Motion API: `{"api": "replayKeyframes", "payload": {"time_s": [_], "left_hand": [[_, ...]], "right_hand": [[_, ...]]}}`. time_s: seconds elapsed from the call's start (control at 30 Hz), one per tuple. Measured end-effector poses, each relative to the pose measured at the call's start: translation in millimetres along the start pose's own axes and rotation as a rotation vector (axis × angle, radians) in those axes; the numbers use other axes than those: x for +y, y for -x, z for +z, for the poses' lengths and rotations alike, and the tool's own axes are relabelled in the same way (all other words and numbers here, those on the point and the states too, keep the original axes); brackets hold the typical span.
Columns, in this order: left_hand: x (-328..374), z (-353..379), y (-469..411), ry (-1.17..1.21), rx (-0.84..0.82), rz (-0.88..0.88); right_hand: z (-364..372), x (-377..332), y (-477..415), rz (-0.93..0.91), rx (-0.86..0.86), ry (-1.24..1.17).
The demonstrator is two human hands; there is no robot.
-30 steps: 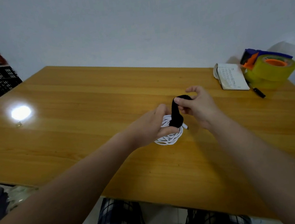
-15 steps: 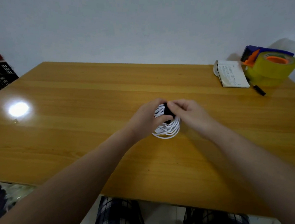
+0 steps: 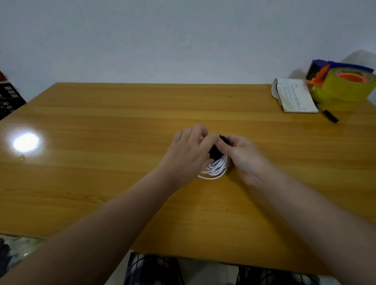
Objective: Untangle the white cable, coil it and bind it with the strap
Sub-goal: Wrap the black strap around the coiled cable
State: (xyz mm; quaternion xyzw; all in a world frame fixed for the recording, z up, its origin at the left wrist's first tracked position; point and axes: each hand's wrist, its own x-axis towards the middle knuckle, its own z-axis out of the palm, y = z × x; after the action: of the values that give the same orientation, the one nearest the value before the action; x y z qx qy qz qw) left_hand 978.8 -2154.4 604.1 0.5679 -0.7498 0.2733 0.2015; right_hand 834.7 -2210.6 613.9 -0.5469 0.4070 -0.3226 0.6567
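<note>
Head view: cable (image 3: 215, 170) coiled on table (image 3: 117, 170), strap (image 3: 214, 151) round its top; left hand (image 3: 188, 153) grips cable, right hand (image 3: 242, 153) pinches strap. Looks light, floppy, springy: hold at strapped bunch or loops splay

No text, label, brand, number or sign can be read with any certainty. Several rows of dark writing are carried on the open page of the small white notebook (image 3: 297, 99), which is laid near the far right corner of the orange-brown wooden tabletop (image 3: 113, 116). The rows are grouped across the upper and middle part of the page, and a short separate mark is set above them near the top edge. The characters are too small and too blurred to be made out, and it cannot be told whether they are printed or written by hand.
</note>
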Motion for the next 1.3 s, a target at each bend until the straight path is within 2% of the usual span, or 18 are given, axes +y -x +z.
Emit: {"api": "replayKeyframes", "payload": {"time_s": [0.07, 0.1, 0.23, 0.37, 0.47, 0.63, 0.77, 0.9, 0.97, 1.03, 1.1, 1.23, 1.3], "left_hand": [[2, 6, 6, -0.061, 0.071, 0.019], [1, 8, 7, -0.074, 0.061, -0.026], [2, -6, -6, -0.035, -0.219, -0.355], [2, -11, -20, 0.330, -0.426, -0.628], [3, -13, -23, 0.493, -0.411, -0.718], [12, -11, -17, 0.385, -0.163, -0.678], [8, -5, -11, 0.184, 0.008, -0.494], [2, 6, -4, -0.051, -0.044, -0.246], [-1, 8, -2, -0.124, -0.075, -0.180], [-1, 7, -5, -0.154, -0.123, -0.170], [-1, -1, -13, -0.076, -0.210, -0.235], [-10, -15, -24, 0.278, -0.433, -0.422], [-11, -18, -23, 0.336, -0.306, -0.432]], "right_hand": [[7, 1, -1, -0.008, 0.113, -0.064], [10, 2, -1, -0.024, 0.154, -0.079], [15, 7, -2, -0.106, 0.241, -0.076], [18, 4, -2, -0.192, 0.233, -0.044], [17, 0, 1, -0.289, 0.243, 0.045], [15, -4, 2, -0.403, 0.226, 0.244], [12, -7, 0, -0.348, 0.150, 0.416], [4, -14, 3, -0.176, -0.020, 0.336], [-1, -15, 4, -0.110, -0.104, 0.283], [-3, -13, 4, -0.118, -0.100, 0.268], [-2, -10, 3, -0.143, -0.040, 0.217], [1, -9, 2, -0.216, 0.003, 0.180], [5, -10, 2, -0.280, 0.043, 0.206]]}}
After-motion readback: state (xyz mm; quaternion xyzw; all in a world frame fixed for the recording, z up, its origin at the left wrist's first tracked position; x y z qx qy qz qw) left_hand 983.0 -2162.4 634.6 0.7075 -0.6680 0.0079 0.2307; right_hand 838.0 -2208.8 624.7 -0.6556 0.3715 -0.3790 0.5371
